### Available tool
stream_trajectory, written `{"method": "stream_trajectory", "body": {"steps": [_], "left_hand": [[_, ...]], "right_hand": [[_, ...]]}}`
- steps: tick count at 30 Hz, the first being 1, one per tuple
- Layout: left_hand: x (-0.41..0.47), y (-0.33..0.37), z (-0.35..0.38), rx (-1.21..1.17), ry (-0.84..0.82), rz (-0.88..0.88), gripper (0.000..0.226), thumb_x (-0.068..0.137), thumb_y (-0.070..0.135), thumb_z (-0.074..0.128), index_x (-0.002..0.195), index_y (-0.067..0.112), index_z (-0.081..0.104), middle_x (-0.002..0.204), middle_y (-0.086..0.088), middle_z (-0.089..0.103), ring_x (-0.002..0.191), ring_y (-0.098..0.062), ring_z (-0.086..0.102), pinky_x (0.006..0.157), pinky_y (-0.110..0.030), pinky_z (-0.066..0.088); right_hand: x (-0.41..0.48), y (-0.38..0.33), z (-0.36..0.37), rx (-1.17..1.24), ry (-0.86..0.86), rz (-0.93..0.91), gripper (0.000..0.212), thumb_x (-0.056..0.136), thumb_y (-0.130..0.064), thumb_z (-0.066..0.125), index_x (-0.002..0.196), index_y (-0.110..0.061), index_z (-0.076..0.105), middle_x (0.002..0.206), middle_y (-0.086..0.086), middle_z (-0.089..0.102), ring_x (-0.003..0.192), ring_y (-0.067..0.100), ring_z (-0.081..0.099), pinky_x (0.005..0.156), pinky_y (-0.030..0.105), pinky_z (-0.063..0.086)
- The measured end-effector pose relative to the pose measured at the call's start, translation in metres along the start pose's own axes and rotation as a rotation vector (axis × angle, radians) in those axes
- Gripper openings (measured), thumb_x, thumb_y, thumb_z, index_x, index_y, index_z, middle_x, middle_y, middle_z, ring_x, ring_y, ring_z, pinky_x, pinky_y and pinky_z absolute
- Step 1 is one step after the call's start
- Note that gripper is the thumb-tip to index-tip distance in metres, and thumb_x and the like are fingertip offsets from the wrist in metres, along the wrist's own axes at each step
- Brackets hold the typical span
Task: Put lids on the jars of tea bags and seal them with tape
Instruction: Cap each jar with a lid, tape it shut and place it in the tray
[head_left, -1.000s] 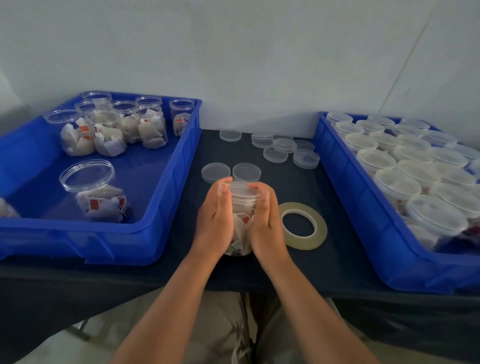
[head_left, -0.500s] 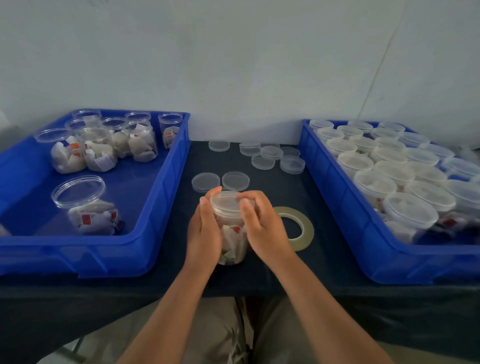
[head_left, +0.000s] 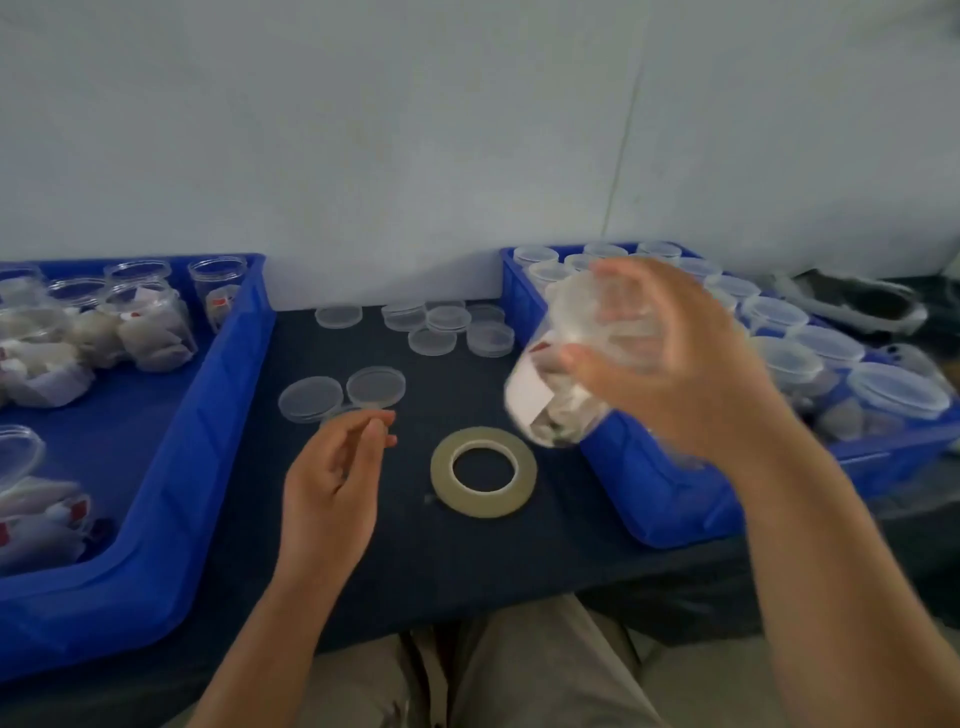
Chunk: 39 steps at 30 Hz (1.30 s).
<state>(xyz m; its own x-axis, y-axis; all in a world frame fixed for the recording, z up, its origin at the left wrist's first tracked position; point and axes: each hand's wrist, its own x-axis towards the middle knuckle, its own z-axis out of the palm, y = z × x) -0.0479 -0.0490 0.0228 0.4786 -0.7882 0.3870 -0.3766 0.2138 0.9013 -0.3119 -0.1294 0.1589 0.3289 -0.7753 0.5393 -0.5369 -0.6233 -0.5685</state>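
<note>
My right hand (head_left: 670, 364) grips a lidded clear jar of tea bags (head_left: 561, 395), tilted and blurred, in the air over the near left corner of the right blue bin (head_left: 670, 514). My left hand (head_left: 332, 483) hovers over the dark table with fingers loosely curled and nothing in it. A roll of clear tape (head_left: 483, 472) lies flat between my hands. Two loose lids (head_left: 343, 395) lie just beyond my left hand, and several more lids (head_left: 441, 325) lie at the back of the table.
The left blue bin (head_left: 208, 431) holds several open jars of tea bags (head_left: 150, 322). The right bin is full of lidded jars (head_left: 810, 348). A white wall stands behind the table. My knees show below the table's front edge.
My right hand has lifted the lidded jar from the table's centre up and to the right, over the right bin. My left hand has let go of it and stayed low.
</note>
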Motion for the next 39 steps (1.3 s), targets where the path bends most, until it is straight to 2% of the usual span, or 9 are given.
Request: {"method": "stream_trajectory", "body": {"steps": [2, 5, 7, 14, 19, 24, 28, 33, 39], "left_hand": [[-0.001, -0.009, 0.002, 0.020, 0.002, -0.024, 0.016, 0.103, 0.035, 0.055, 0.111, 0.037, 0.069, 0.106, 0.025, 0.071, 0.100, 0.003, 0.069, 0.079, -0.019, 0.055], [-0.005, -0.018, 0.003, 0.031, 0.004, -0.058, 0.017, 0.103, 0.033, 0.053, 0.108, 0.036, 0.069, 0.103, 0.023, 0.072, 0.089, -0.005, 0.070, 0.071, -0.023, 0.057], [-0.005, -0.021, 0.003, 0.034, -0.007, -0.079, 0.016, 0.104, 0.032, 0.053, 0.107, 0.037, 0.069, 0.103, 0.024, 0.071, 0.090, -0.002, 0.069, 0.073, -0.026, 0.053], [-0.003, -0.031, 0.004, 0.006, -0.037, -0.150, 0.018, 0.106, 0.026, 0.054, 0.104, 0.033, 0.071, 0.104, 0.027, 0.070, 0.093, 0.006, 0.068, 0.078, -0.026, 0.050], [-0.003, -0.040, 0.002, 0.033, -0.040, -0.147, 0.018, 0.105, 0.028, 0.053, 0.104, 0.031, 0.070, 0.103, 0.025, 0.070, 0.092, 0.005, 0.068, 0.078, -0.028, 0.051], [-0.002, -0.046, 0.004, 0.033, -0.017, -0.161, 0.018, 0.104, 0.031, 0.052, 0.102, 0.034, 0.070, 0.103, 0.024, 0.071, 0.093, 0.004, 0.068, 0.078, -0.029, 0.051], [-0.002, -0.038, 0.015, 0.019, -0.056, -0.140, 0.016, 0.104, 0.031, 0.055, 0.102, 0.035, 0.071, 0.104, 0.023, 0.072, 0.092, 0.004, 0.069, 0.079, -0.031, 0.054], [0.006, -0.006, 0.042, -0.021, -0.202, 0.026, 0.014, 0.103, 0.027, 0.059, 0.108, 0.033, 0.071, 0.102, 0.017, 0.075, 0.093, -0.003, 0.072, 0.080, -0.014, 0.057], [0.009, 0.004, 0.052, -0.055, -0.239, 0.043, 0.015, 0.104, 0.025, 0.059, 0.104, 0.032, 0.072, 0.100, 0.017, 0.075, 0.094, -0.006, 0.072, 0.079, -0.011, 0.054]], "right_hand": [[0.007, 0.015, -0.046, -0.174, 0.137, 0.059, 0.073, 0.068, -0.077, 0.079, 0.130, -0.049, 0.053, 0.114, -0.033, 0.057, 0.100, -0.023, 0.053, 0.074, 0.005, 0.041], [0.018, 0.056, -0.101, -0.337, 0.191, 0.220, 0.079, 0.065, -0.082, 0.067, 0.131, -0.041, 0.055, 0.117, -0.017, 0.060, 0.096, 0.005, 0.062, 0.082, 0.033, 0.047], [0.022, 0.092, -0.122, -0.420, 0.174, 0.309, 0.082, 0.063, -0.078, 0.068, 0.131, -0.032, 0.058, 0.124, -0.005, 0.061, 0.104, 0.020, 0.060, 0.088, 0.039, 0.045], [0.004, 0.178, -0.121, -0.476, -0.036, 0.545, 0.096, 0.051, -0.074, 0.074, 0.135, -0.031, 0.054, 0.128, -0.003, 0.059, 0.108, 0.023, 0.059, 0.084, 0.038, 0.048], [-0.010, 0.212, -0.101, -0.403, -0.268, 0.612, 0.080, 0.077, -0.046, 0.087, 0.145, -0.031, 0.049, 0.144, 0.002, 0.058, 0.115, 0.021, 0.057, 0.091, 0.039, 0.050], [-0.009, 0.209, -0.107, -0.733, -0.404, 0.607, 0.094, 0.078, -0.072, 0.076, 0.157, -0.038, 0.038, 0.156, 0.011, 0.044, 0.137, 0.034, 0.047, 0.109, 0.049, 0.043], [-0.005, 0.197, -0.093, -0.763, -0.416, 0.635, 0.087, 0.082, -0.064, 0.078, 0.155, -0.034, 0.040, 0.151, 0.016, 0.043, 0.125, 0.039, 0.054, 0.103, 0.051, 0.050], [0.004, 0.193, -0.082, -0.757, -0.401, 0.695, 0.087, 0.083, -0.055, 0.082, 0.153, -0.030, 0.038, 0.157, 0.019, 0.033, 0.130, 0.042, 0.051, 0.107, 0.053, 0.048], [0.002, 0.185, -0.082, -0.726, -0.391, 0.731, 0.098, 0.084, -0.051, 0.083, 0.161, -0.032, 0.026, 0.165, 0.018, 0.022, 0.142, 0.045, 0.042, 0.113, 0.055, 0.042]]}}
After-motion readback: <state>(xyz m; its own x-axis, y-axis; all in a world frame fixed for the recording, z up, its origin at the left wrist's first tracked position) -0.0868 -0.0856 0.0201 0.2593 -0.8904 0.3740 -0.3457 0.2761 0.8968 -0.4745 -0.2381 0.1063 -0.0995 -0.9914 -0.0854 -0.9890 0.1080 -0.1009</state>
